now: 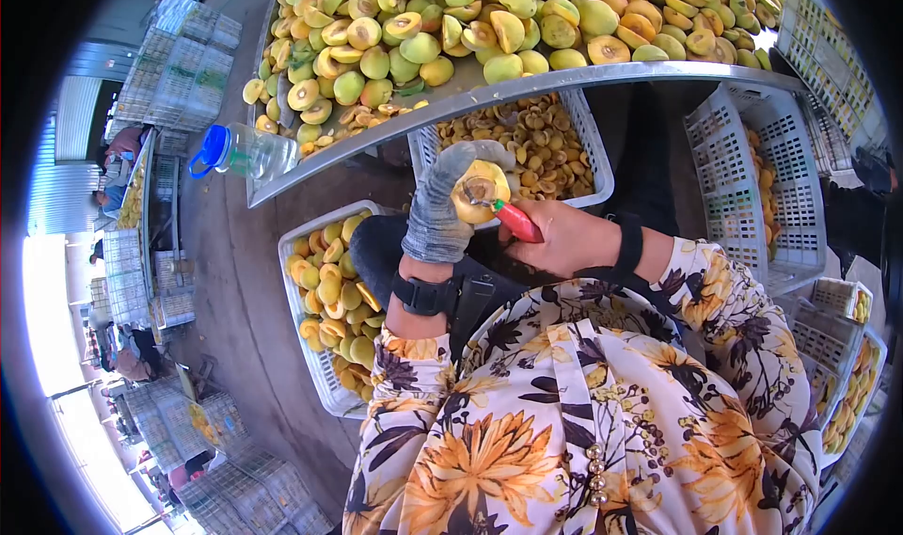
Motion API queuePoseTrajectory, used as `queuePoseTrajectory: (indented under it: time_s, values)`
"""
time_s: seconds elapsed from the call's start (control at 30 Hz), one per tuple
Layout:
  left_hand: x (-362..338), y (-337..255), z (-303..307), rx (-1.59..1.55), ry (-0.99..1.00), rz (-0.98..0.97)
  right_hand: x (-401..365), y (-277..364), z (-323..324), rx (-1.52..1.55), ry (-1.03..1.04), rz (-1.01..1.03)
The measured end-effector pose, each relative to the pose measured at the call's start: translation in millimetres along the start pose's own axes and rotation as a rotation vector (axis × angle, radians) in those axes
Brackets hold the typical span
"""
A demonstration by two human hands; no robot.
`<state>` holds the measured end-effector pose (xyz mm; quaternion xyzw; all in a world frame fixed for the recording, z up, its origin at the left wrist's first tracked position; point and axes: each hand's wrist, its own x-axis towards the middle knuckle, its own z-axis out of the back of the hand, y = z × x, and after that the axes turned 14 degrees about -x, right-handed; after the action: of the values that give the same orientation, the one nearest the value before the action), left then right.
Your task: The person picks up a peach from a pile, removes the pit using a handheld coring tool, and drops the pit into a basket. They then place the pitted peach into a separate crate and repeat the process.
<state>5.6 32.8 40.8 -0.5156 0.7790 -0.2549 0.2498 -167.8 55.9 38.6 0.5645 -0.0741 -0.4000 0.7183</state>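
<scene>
My left hand (438,210), in a grey knitted glove, is closed around a yellow peach half (485,176) with its cut face turned up. My bare right hand (572,241) grips a pitting tool (520,223) with a red handle and a green collar. The tool's metal tip rests in the hollow at the middle of the peach half; its exact shape is hard to make out. Below my hands stands a white crate (603,163) holding many brownish-yellow pieces. To the left, another white crate (293,243) holds yellow peach halves.
A metal-edged table (555,80) heaped with cut peaches (376,63) spans the far side. A clear bottle with a blue cap (246,152) is at its left corner. Plastic crates (729,182) stand at the right. Several people and stacked crates (179,64) are farther left.
</scene>
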Motion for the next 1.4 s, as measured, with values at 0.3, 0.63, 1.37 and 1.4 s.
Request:
queuePoseTrajectory:
  time_s: [0.3,0.63,1.37,1.4]
  values:
    - [6.2,17.0,20.7,-0.256,-0.052,0.146,-1.0,6.6,-0.1,0.43,0.234,-0.143]
    - [0.2,14.8,5.9,-0.158,-0.348,0.038,4.4,-18.9,-22.3,-0.186,-0.124,0.071]
    - [0.5,29.6,21.2,-0.222,-0.213,0.073,2.1,9.5,-14.9,0.864,0.442,-0.256]
    - [0.8,32.7,21.4,-0.298,-0.226,0.047,3.8,8.8,-17.0,0.937,0.449,-0.261]
